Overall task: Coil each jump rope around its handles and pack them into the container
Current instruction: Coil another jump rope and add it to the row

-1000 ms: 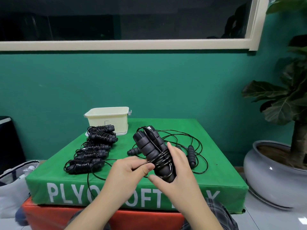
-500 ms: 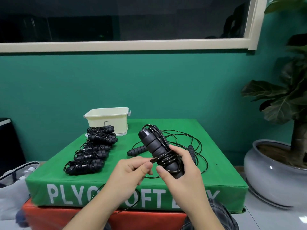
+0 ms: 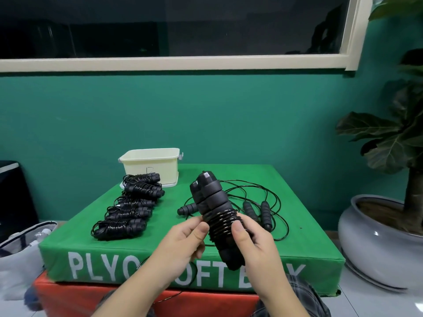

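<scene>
A: Handles [image 3: 216, 216] first: where have you got them?

B: You hold both black handles together in your right hand [image 3: 254, 245], fingers curled round the lower half and thumb pressed on the wound cord [image 3: 220, 224]. They lean with the tops tilted away from you and to the left, raised above the green box [image 3: 309, 236].

A: And your left hand [image 3: 183, 243]?

B: It sits just left of the coil, thumb and fingers pinching the free cord right where it meets the wraps. A loop of that cord hangs below your wrist, in front of the red box [image 3: 68, 296].

A: What differs from half a second ago?

B: You have brought the handles closer and lower, and the band of wraps looks wider now (several tight turns, about midway along the handles).

A: The rest of the ropes?

B: Five coiled ropes [image 3: 128, 209] lie in a row on the left of the green box, running back to the cream container [image 3: 152, 167] at its far edge. One loose rope [image 3: 256, 207] lies uncoiled behind your right hand, its handles apart.

A: Anything in the container?

B: You cannot tell from this angle.
</scene>
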{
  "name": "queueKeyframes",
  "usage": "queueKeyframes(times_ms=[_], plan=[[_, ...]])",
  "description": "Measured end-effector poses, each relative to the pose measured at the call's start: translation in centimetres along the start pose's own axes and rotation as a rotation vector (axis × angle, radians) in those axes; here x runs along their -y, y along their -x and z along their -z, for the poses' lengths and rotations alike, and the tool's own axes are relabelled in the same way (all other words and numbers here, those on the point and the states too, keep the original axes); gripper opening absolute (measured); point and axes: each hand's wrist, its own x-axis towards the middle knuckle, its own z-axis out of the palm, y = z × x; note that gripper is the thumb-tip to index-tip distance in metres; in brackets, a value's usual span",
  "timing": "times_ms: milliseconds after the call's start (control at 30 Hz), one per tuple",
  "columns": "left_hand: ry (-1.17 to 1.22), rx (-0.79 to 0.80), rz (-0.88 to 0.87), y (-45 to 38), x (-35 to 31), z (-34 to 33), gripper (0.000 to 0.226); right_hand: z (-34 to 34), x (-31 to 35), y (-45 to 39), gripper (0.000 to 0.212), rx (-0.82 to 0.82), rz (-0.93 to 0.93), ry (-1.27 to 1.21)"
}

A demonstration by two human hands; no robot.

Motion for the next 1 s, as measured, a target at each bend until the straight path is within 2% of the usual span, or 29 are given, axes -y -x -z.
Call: queueKeyframes(times_ms=[100, 167, 267, 367, 400, 500, 633, 700, 767, 867, 1000], plan=[[-0.181, -0.137, -0.046, -0.2, 0.5, 0.3, 0.048, 0.1, -0.6, -0.3, 0.033, -0.128, -0.016, 0.056], [-0.224, -0.163, -0.053, -0.2, 0.7, 0.1, 0.058, 0.1, -0.9, -0.4, 0.032, -0.211, 0.07, 0.169], [-0.227, -0.171, -0.061, 0.0, 0.0, -0.3, 0.046, 0.0, -0.8, -0.4, 0.026, -0.266, 0.182, 0.248], [-0.157, -0.221, -0.082, 0.2, -0.3, -0.6, 0.035, -0.1, -0.8, -0.5, 0.027, -0.243, 0.189, 0.27], [-0.122, -0.231, -0.089, 0.3, -0.4, -0.6, 0.03, -0.1, -0.7, -0.5, 0.03, -0.221, 0.174, 0.287], [-0.066, -0.214, -0.135, 0.6, -1.4, -0.8, 0.021, 0.1, -0.6, -0.5, 0.054, -0.149, 0.098, 0.316], [-0.128, -0.208, -0.197, 0.5, -1.9, -0.8, 0.036, 0.3, -0.7, -0.6, 0.077, -0.076, 0.081, 0.4], [-0.133, -0.191, -0.182, 0.6, -1.7, -0.9, 0.039, 0.3, -1.2, -0.7, 0.084, -0.091, 0.121, 0.526], [-0.115, -0.18, -0.184, 0.7, -1.7, -1.2, 0.03, 0.3, -2.0, -0.8, 0.093, -0.142, 0.175, 0.648], [-0.126, -0.169, -0.198, 0.6, -1.6, -1.5, 0.01, 0.5, -2.3, -0.8, 0.091, -0.21, 0.234, 0.686], [-0.079, -0.178, -0.226, 0.5, -1.9, -1.3, 0.015, 0.4, -1.7, -0.6, 0.076, -0.211, 0.302, 0.613]])
